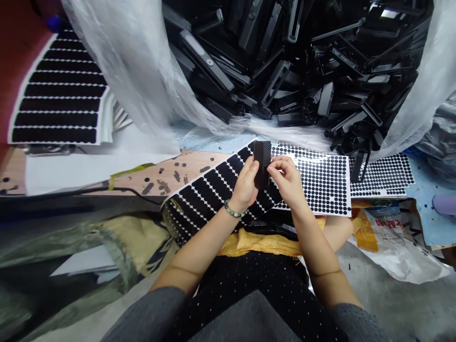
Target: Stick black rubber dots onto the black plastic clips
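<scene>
My left hand [245, 183] grips a black carbon-patterned plastic part [262, 161] and holds it upright in front of me. My right hand [287, 178] is pinched against the part's right edge, fingers curled together; anything between the fingertips is too small to see. Under both hands lies a white sheet of black oval stickers [206, 190]. Beside it, to the right, lies a sheet of small round black stickers [324, 180]. A beaded bracelet [233, 210] circles my left wrist.
A big clear plastic bag [142, 80] holds a heap of black plastic parts [302, 61] at the back. A stack of oval sticker sheets [59, 90] lies far left. Another dot sheet [384, 175] and printed bags [388, 232] are at the right. A yellow cloth [256, 242] covers my lap.
</scene>
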`<state>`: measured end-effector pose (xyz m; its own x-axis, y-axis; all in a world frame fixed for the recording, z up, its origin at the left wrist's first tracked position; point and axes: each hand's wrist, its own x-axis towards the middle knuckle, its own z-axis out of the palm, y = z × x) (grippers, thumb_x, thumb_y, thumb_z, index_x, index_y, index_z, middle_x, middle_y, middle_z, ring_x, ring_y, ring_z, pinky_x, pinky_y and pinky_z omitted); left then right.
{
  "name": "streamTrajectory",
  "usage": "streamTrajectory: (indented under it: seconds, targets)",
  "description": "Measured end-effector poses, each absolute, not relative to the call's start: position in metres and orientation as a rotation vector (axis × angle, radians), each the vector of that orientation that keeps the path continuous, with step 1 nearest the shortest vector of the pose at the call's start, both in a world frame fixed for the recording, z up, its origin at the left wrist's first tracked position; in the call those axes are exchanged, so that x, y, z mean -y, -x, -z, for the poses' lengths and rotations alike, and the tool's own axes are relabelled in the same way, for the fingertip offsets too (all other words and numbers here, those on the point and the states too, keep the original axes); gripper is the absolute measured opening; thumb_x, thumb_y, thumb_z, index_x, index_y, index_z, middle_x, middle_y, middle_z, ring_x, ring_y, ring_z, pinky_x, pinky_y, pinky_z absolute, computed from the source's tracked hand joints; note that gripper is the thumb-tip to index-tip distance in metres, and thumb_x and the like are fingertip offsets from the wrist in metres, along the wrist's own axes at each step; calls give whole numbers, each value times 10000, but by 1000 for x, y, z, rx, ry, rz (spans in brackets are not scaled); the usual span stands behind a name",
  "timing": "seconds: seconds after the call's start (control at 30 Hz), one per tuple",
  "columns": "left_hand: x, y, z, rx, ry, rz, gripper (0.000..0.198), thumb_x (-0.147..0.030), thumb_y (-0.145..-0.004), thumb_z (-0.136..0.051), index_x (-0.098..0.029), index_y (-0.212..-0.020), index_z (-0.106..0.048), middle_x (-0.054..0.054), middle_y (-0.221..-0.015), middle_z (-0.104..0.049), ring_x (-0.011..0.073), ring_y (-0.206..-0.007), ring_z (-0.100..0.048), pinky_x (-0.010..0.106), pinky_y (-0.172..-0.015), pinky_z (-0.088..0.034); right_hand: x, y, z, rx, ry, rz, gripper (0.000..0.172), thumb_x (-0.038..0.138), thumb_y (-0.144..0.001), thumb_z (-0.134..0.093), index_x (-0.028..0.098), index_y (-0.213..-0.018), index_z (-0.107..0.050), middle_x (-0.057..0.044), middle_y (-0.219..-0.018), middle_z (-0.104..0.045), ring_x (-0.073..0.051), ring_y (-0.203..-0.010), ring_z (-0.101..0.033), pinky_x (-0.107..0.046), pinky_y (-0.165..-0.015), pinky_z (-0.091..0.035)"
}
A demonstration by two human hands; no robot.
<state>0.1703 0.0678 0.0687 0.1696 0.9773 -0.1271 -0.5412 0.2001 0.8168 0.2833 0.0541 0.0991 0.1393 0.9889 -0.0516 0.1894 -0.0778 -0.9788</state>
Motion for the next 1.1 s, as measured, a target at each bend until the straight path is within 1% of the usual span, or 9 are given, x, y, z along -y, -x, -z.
streamTrajectory:
  seconds: [0.2, 0.33, 0.43, 0.53, 0.63, 0.7, 0.87, 1.03, 1.1]
  targets:
    - [-63, -171, -66, -827, -769, -1246, 327, -532, -846, -634, -238, -983, -593, 65, -1105, -708, 231, -1185, -628, 389, -1038, -504, -52, -279, -98, 1254, 1516, -979, 98, 278, -791, -656, 221, -728, -608, -52, -984, -574, -188, -965, -583, -334, -779, -547]
    - [-61, -166, -65, -812, -777, -1231, 368, -563, -819, -659, -237, -979, -607, 69, -1071, -724, 245, -1190, -634, 405, -1022, -521, -55, -281, -90, 1253, 1558, -941, 229, 317, -724, -733, 225, -747, -525, -9, -904, -529, -145, -803, -555, -300, -706, -528]
    - [-67, -154, -65, -853, -782, -1199, 369, -546, -815, -663, -229, -995, -606, 77, -1091, -725, 252, -1188, -639, 399, -974, -555, -64, -288, -83, 1273, 1619, -957, 316, 357, -701, -770, 233, -867, -531, -1, -965, -536, -114, -724, -535, -304, -728, -531]
    - [-80, -141, -65, -934, -772, -1201, 298, -482, -853, -615, -226, -1004, -601, 67, -1076, -722, 230, -1114, -678, 342, -871, -599, -77, -293, -76, 1352, 1716, -795, 242, 338, -762, -725, 228, -916, -575, -63, -1108, -544, -167, -859, -584, -371, -842, -535]
    - [-95, -136, -63, -999, -736, -1120, 188, -357, -881, -575, -212, -998, -599, 50, -998, -717, 201, -1017, -713, 292, -787, -614, -85, -290, -70, 1530, 1783, -606, 114, 231, -782, -684, 216, -833, -583, -133, -1208, -541, -276, -1087, -565, -481, -984, -477]
    - [-102, -138, -60, -1029, -709, -1038, 129, -290, -884, -568, -199, -971, -597, 40, -935, -711, 185, -961, -726, 270, -757, -614, -84, -286, -68, 1650, 1770, -588, 65, 174, -811, -608, 218, -779, -572, -153, -1215, -562, -309, -1138, -544, -526, -1017, -443]
    - [-105, -138, -61, -1029, -650, -964, 80, -247, -889, -564, -188, -927, -602, 34, -882, -723, 171, -887, -742, 225, -685, -613, -76, -294, -78, 1548, 1557, -851, 115, 285, -847, -582, 234, -745, -565, -93, -1113, -601, -242, -1072, -574, -449, -944, -500]
    - [-97, -131, -76, -870, -650, -850, 183, -301, -859, -624, -179, -995, -608, 78, -960, -745, 232, -919, -753, 259, -630, -623, -76, -313, -103, 1338, 1375, -1078, 286, 466, -774, -681, 222, -673, -569, -67, -1072, -605, -241, -1117, -567, -421, -962, -485]
    - [-92, -129, -81, -801, -641, -853, 196, -324, -887, -592, -198, -1037, -597, 80, -996, -748, 239, -950, -750, 297, -687, -636, -75, -314, -109, 1259, 1362, -1096, 345, 516, -753, -689, 220, -641, -550, -62, -1048, -598, -231, -1066, -579, -401, -922, -498]
